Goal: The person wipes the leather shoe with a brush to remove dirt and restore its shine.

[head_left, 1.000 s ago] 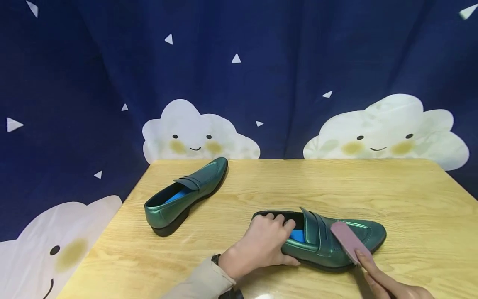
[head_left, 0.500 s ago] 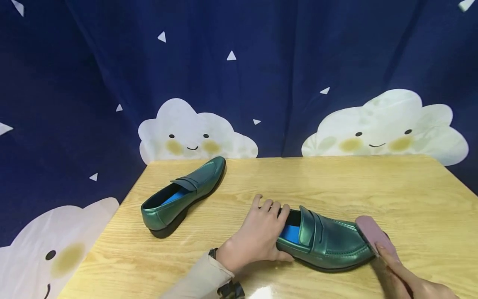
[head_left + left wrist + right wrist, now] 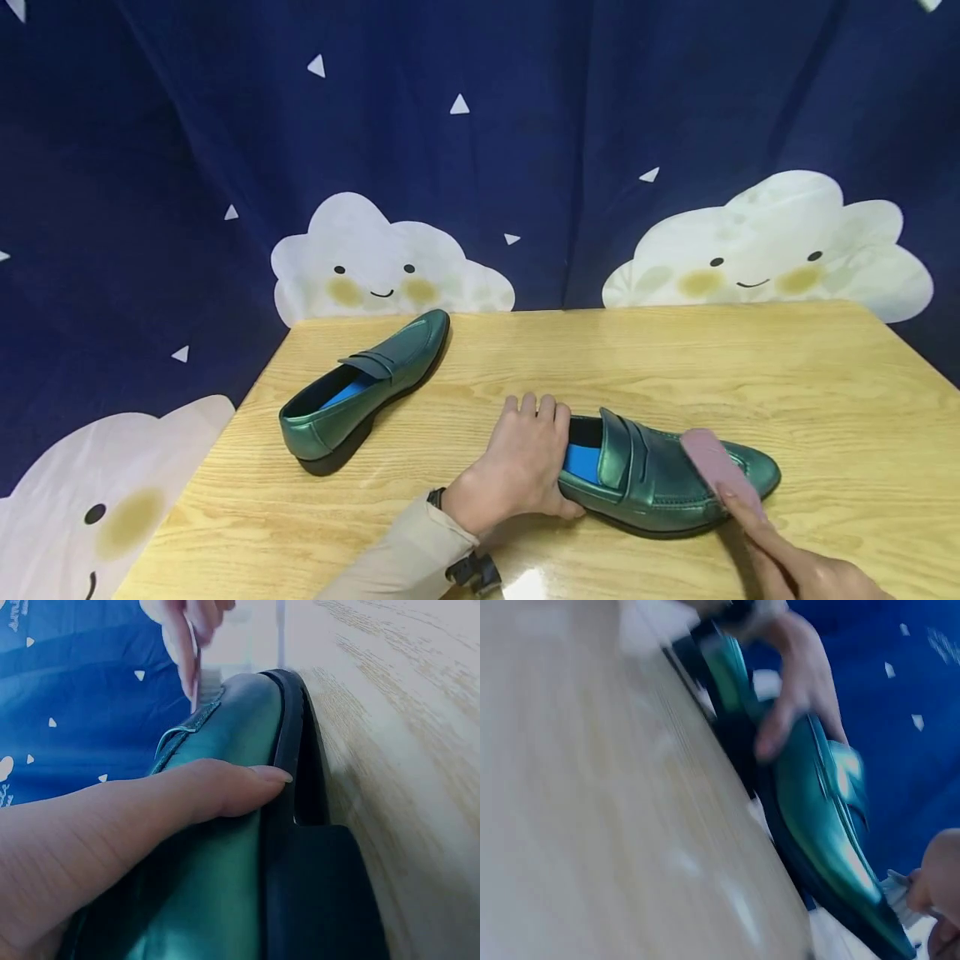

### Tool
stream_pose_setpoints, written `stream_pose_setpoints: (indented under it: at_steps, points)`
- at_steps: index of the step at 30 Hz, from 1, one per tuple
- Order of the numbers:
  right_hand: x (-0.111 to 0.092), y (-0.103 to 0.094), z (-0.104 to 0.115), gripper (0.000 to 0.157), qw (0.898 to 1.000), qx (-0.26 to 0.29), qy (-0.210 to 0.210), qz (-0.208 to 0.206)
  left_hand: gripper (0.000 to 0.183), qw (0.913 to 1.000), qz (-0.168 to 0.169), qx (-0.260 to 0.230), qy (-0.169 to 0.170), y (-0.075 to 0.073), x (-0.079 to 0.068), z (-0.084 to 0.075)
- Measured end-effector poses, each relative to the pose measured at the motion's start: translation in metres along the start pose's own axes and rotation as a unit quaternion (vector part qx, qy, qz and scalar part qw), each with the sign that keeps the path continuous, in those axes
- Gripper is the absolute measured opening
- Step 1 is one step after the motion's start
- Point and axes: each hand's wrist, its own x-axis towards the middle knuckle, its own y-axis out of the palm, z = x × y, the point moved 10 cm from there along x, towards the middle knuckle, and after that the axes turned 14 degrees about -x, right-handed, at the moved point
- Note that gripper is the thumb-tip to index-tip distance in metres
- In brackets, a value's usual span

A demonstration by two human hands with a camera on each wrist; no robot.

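A green metallic loafer [image 3: 667,479] with a blue insole lies toe to the right in the head view. My left hand [image 3: 521,462] grips its heel end, the thumb [image 3: 225,787] pressed along the near side by the sole in the left wrist view. In my right hand [image 3: 795,558] is a pink-backed brush [image 3: 716,467], its index finger stretched along the back. The brush lies across the loafer's toe area. Pale bristles [image 3: 900,896] show against the toe in the right wrist view, which is blurred.
A matching green loafer [image 3: 367,387] stands at the left of the wooden table [image 3: 600,358], toe pointing to the back. Behind the table hangs a dark blue curtain [image 3: 525,125] with smiling clouds and white triangles.
The brush has gone right to the toe tip, then back left over the vamp. My left hand has shifted its hold, fingers first lifting, then settling round the heel.
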Motion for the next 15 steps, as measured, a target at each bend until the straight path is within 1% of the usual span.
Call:
stream_pose_setpoints:
  at_steps: [1, 2, 3, 4, 5, 6, 8, 10, 12, 13, 14, 15]
  points:
    - [0.000, 0.004, -0.009, 0.065, 0.999, -0.026, 0.027, 0.020, 0.106, 1.0000, 0.004, -0.001, -0.002, 0.001, 0.000, 0.000]
    - [0.000, 0.009, -0.019, 0.068, 0.996, -0.055, 0.053, 0.046, 0.106, 1.0000, 0.007, -0.002, -0.003, 0.002, 0.000, 0.001]
    - [0.000, 0.012, -0.026, 0.070, 0.993, -0.071, 0.071, 0.066, 0.107, 0.9999, 0.010, -0.002, -0.003, 0.003, 0.000, 0.001]
    - [0.000, 0.014, -0.032, 0.069, 0.991, -0.076, 0.084, 0.076, 0.107, 0.9999, 0.013, -0.003, -0.004, 0.003, 0.000, 0.001]
    - [-0.001, 0.014, -0.034, 0.069, 0.990, -0.080, 0.091, 0.075, 0.107, 0.9999, 0.015, -0.003, -0.003, 0.004, 0.000, 0.001]
    - [0.000, 0.013, -0.034, 0.066, 0.992, -0.071, 0.086, 0.063, 0.107, 0.9999, 0.016, -0.004, -0.002, 0.004, -0.001, 0.001]
    - [0.001, 0.008, -0.025, 0.060, 0.998, -0.028, 0.048, 0.023, 0.108, 0.9998, 0.019, -0.005, 0.003, 0.004, -0.001, 0.000]
    - [0.000, 0.002, -0.011, 0.056, 0.999, 0.029, 0.001, -0.024, 0.109, 0.9997, 0.020, -0.005, 0.010, 0.004, -0.002, 0.000]
    - [-0.002, -0.003, 0.006, 0.058, 0.993, 0.080, -0.061, -0.055, 0.110, 0.9996, 0.022, -0.005, 0.017, 0.004, -0.003, -0.001]
    - [-0.003, -0.005, 0.013, 0.061, 0.990, 0.096, -0.083, -0.062, 0.110, 0.9995, 0.023, -0.005, 0.019, 0.004, -0.003, -0.001]
    - [-0.004, -0.005, 0.017, 0.065, 0.987, 0.111, -0.095, -0.061, 0.111, 0.9995, 0.024, -0.006, 0.021, 0.004, -0.004, -0.001]
    - [-0.005, -0.006, 0.020, 0.067, 0.985, 0.121, -0.102, -0.064, 0.110, 0.9994, 0.024, -0.009, 0.023, 0.004, -0.004, 0.000]
